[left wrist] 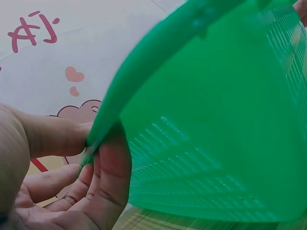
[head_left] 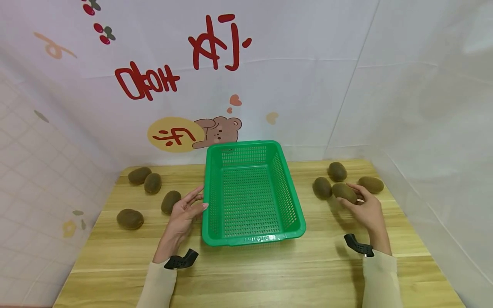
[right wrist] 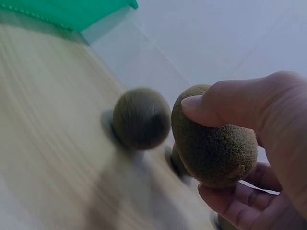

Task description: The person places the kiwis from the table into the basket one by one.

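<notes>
A green perforated plastic basket (head_left: 252,241) stands mid-table with nothing in it. My left hand (head_left: 184,218) pinches its left rim, thumb on one side and fingers on the other, as the left wrist view shows close up. On the right, my right hand (head_left: 366,207) holds a brown fuzzy kiwi (right wrist: 216,143) between thumb and fingertips. Beside that kiwi lies another kiwi (head_left: 322,188), with a third kiwi (head_left: 337,171) behind it. One more kiwi (head_left: 371,185) rests just right of my right hand's fingers.
Several kiwis lie left of the basket, among them a near kiwi (head_left: 130,219) and one kiwi (head_left: 170,202) close to my left hand. A white printed cloth (head_left: 300,85) rises behind and at both sides of the wooden table (head_left: 269,273).
</notes>
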A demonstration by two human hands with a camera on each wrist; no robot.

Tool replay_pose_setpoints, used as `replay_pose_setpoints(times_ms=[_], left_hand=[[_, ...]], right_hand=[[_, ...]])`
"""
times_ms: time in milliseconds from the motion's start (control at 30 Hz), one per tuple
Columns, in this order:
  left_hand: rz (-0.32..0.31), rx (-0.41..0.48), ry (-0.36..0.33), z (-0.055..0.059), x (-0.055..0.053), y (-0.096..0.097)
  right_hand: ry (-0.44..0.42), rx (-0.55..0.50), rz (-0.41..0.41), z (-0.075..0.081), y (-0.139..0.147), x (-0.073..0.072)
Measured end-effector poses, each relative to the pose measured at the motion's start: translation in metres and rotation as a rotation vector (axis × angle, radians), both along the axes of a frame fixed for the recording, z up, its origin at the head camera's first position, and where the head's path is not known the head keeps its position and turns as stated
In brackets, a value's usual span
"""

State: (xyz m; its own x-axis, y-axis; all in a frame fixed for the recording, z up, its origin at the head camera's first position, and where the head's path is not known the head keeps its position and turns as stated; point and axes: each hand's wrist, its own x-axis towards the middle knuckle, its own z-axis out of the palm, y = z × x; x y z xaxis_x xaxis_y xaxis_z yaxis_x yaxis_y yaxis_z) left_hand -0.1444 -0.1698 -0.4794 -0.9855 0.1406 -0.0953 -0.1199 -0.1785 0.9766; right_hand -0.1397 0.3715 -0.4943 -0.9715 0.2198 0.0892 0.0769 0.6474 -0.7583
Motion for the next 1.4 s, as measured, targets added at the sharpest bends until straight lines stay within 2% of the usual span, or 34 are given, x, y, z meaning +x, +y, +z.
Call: replay_pose_setpoints(times_ms=[300,667,867,1000,1100,1300,1400], left_hand=[[-0.009,-0.005,0.013,-0.002,-0.001,0.000],[-0.040,0.027,0.048,-0.002,-0.003,-0.001],[-0.029,0.029,0.048,-0.003,-0.002,-0.001],[-0.023,0.037,0.040,-0.002,-0.002,-0.001],[-0.016,0.034,0.043,-0.002,-0.001,-0.003],[-0.010,0.021,0.044,-0.002,0.000,-0.004],[-0.011,-0.001,0.022,-0.002,0.000,-0.002]], right_hand=[[0.033,-0.068,0.044,0.013,-0.023,-0.002],[0.117,-0.086,0.098,0.021,-0.053,-0.006],[0.182,-0.105,0.151,0.028,-0.065,-0.008],[0.194,-0.088,0.182,0.032,-0.070,-0.010],[0.203,-0.066,0.202,0.041,-0.078,-0.011],[0.238,-0.074,0.267,0.071,-0.098,-0.004],[0.253,-0.079,0.285,0.073,-0.100,-0.003]])
